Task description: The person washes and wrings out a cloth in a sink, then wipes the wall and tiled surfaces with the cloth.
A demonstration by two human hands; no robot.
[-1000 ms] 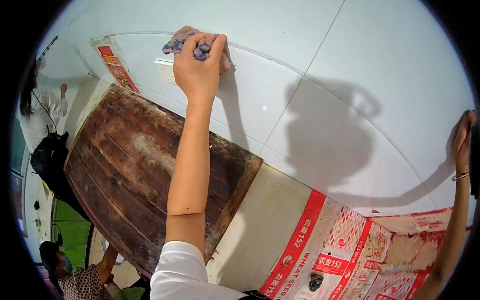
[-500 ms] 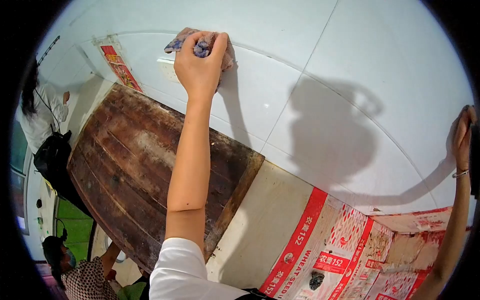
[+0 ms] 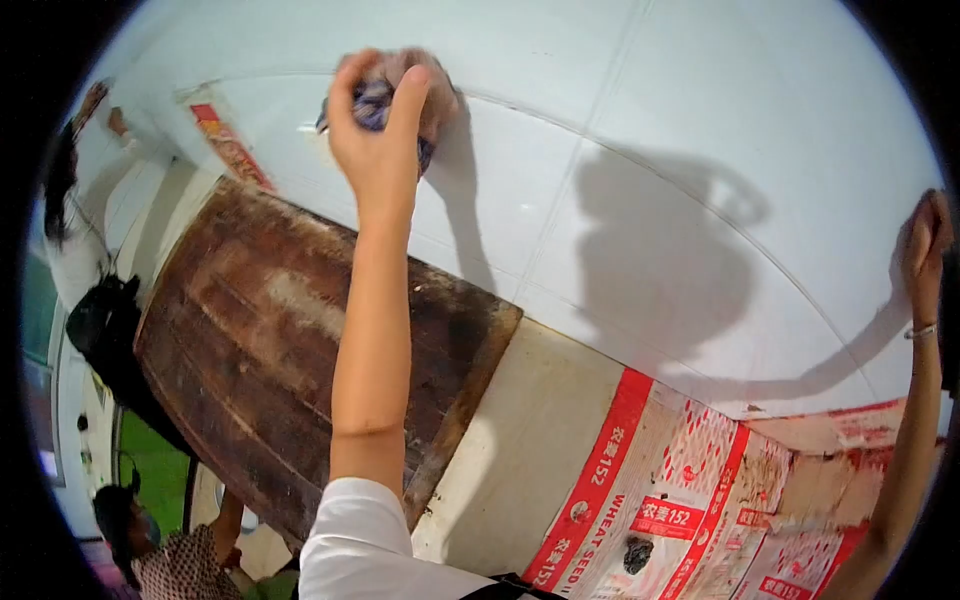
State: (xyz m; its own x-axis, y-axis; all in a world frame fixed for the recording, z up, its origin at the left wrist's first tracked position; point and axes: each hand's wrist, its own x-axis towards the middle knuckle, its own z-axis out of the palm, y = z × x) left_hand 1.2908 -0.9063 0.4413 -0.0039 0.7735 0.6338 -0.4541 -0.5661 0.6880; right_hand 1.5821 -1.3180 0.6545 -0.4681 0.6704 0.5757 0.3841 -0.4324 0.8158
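Note:
My left hand (image 3: 378,125) is closed around a crumpled brown and purple cloth (image 3: 435,95), which is against the white wall (image 3: 520,150). Beside the cloth, a pale socket plate is mostly hidden by my hand. At the far right edge, my right hand (image 3: 930,235) rests against the wall with its fingers extended and nothing visible in it; a bracelet (image 3: 921,332) is on that wrist. Below my left hand, a dark, worn wooden board (image 3: 270,330) leans by the wall, partly covered by my forearm.
Red and white printed sheeting (image 3: 665,515) lies at the lower right, with a small black lump (image 3: 637,555) on it. A red paper strip (image 3: 228,145) is on the wall. One person (image 3: 80,260) stands at the left; another (image 3: 180,570) is at the lower left.
My left hand has shifted slightly left with the cloth, which is bunched differently. My right hand has moved up a little. The person at the left has raised their arms toward the wall.

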